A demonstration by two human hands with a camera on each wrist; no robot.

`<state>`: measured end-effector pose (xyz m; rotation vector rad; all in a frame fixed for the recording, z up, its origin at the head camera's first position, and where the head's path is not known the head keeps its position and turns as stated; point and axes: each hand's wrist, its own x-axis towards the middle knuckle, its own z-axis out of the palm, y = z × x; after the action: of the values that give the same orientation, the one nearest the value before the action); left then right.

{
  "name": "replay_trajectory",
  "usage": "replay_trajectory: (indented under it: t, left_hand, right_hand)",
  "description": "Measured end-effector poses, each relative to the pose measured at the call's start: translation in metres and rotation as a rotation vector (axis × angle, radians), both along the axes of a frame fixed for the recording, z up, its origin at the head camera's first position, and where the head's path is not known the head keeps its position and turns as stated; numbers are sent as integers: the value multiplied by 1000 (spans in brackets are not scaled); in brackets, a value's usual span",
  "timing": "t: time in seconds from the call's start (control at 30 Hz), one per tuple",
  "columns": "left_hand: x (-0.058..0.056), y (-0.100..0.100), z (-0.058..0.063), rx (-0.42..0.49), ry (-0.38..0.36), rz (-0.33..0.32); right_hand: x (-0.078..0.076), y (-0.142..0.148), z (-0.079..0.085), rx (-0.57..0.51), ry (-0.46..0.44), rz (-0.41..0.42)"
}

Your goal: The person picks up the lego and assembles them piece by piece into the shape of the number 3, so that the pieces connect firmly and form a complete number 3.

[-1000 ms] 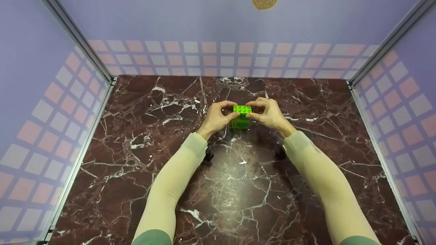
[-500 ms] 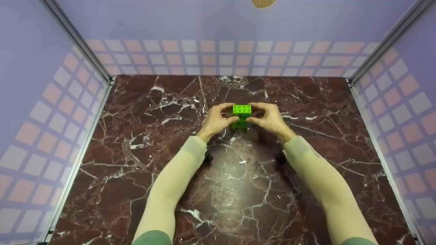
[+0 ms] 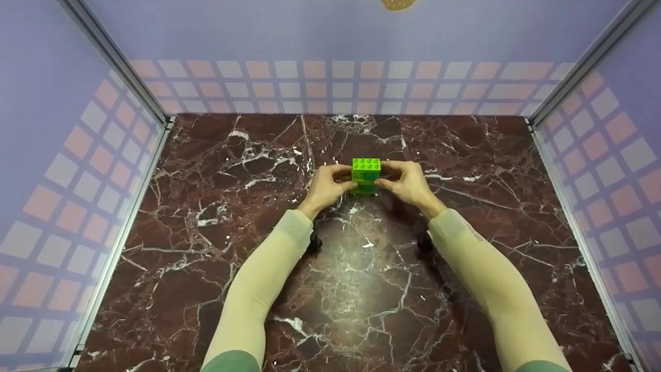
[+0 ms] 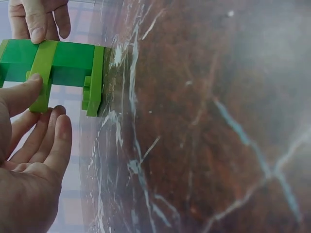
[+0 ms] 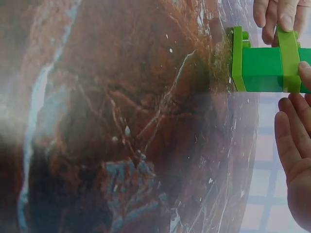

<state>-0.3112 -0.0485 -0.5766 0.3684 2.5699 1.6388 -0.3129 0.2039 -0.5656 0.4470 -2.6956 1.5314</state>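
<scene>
A stack of toy building bricks (image 3: 366, 165) stands upright on the marble-patterned tabletop, light green layers alternating with dark green ones. Its studded light green top faces up in the head view. From the left, my left hand (image 3: 329, 187) pinches the light green middle layer (image 4: 43, 68) between thumb and fingers. My right hand (image 3: 409, 185) grips the same layer from the other side, thumb in front and fingers behind. In the right wrist view, the light green base (image 5: 237, 58) stands at the tabletop, with a few studs showing. Parts of the fingers behind the stack are hidden.
Lilac panels with pink and white squares (image 3: 330, 88) enclose the tabletop (image 3: 351, 310) at the back and both sides. Metal edge strips (image 3: 119, 248) run along the sides. Dark wrist devices (image 3: 315, 242) show under the pale sleeves (image 3: 258, 279).
Both hands have slid down the stack, from near its top brick to the middle layer. The stack has stayed in about the same place.
</scene>
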Motion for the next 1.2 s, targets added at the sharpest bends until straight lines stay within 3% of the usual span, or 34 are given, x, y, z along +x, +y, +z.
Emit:
replay_trajectory:
  t: [0.27,0.53,0.93,1.2]
  left_hand:
    - [-1,-2,3,0,16,32]
    - [-1,-2,8,77,13,43]
    - [-2,-4,13,-7,57,73]
    - [-3,-1,15,-33,44,93]
  right_hand:
    - [0,-2,0,-70,-27,-20]
    - [1,-6,6,-166,-35,-13]
    - [0,-10,5,-214,-90,-55]
    - [-2,-12,5,-235,-129,-92]
